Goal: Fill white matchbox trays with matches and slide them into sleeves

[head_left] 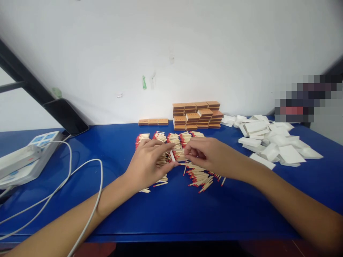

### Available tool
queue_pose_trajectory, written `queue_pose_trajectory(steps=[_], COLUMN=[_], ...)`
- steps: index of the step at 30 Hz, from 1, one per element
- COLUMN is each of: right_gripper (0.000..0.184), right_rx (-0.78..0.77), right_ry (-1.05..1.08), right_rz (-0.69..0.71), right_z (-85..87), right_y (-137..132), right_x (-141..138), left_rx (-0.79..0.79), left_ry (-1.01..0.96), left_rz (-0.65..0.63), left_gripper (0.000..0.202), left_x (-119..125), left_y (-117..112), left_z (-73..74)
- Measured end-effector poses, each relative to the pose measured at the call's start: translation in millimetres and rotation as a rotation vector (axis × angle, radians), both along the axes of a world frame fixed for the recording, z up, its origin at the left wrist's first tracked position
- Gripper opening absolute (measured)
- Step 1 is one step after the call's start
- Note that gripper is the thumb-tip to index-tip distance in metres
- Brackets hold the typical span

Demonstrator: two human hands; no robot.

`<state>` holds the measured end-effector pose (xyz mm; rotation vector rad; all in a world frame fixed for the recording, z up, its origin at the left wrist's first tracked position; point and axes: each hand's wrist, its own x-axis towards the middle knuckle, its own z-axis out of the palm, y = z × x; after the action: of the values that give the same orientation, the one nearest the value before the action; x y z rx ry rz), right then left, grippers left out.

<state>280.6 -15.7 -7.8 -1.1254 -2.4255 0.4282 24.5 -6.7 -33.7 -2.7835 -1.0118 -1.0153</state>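
Between thumb and fingers, my left hand (150, 160) grips the left end of a small white matchbox tray (172, 156), which has red-tipped matches lying in it. My right hand (205, 153) is closed in a pinch at the tray's right end. Its fingertips touch the matches or the tray; which of the two is hidden. Around and under both hands lie loose matches, in rows behind (160, 136) and in a scattered pile (199, 176) in front of my right hand.
Filled-looking brown matchboxes (197, 116) stand stacked against the wall, with a short row of matchboxes (153, 122) left of them. White empty trays (273, 139) are heaped at right. A power strip (21, 162), white cable (100, 178) and dark phone-like slab (66, 116) occupy the left.
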Motion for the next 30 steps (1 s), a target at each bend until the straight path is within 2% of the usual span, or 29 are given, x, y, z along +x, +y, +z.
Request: queue_pose_trajectory(steps=[4, 11, 18, 25, 30], right_gripper=[0.008, 0.012, 0.014, 0.022, 0.025], right_rx=[-0.007, 0.032, -0.048, -0.015, -0.052], right_ry=[-0.016, 0.000, -0.002, 0.019, 0.054], right_rz=[0.006, 0.079, 0.072, 0.032, 0.043], right_z=[-0.6, 3.4, 1.9, 5.5, 7.5], right_y=[-3.0, -2.1, -2.3, -0.8, -0.3], right_x=[-6.0, 0.3, -5.8, 3.6, 1.5], left_rx=[0.002, 0.010, 0.007, -0.073, -0.094], left_ry=[-0.012, -0.029, -0.032, -0.093, -0.132], left_rz=[-0.026, -0.043, -0.089, -0.050, -0.041], left_gripper=[0.049, 0.049, 0.048, 0.043, 0.044], left_x=[0.2, 0.3, 0.6, 1.3, 2.0], left_y=[-0.4, -1.2, -1.2, -2.2, -3.2], left_z=[0.4, 1.9, 2.6, 7.1, 8.8])
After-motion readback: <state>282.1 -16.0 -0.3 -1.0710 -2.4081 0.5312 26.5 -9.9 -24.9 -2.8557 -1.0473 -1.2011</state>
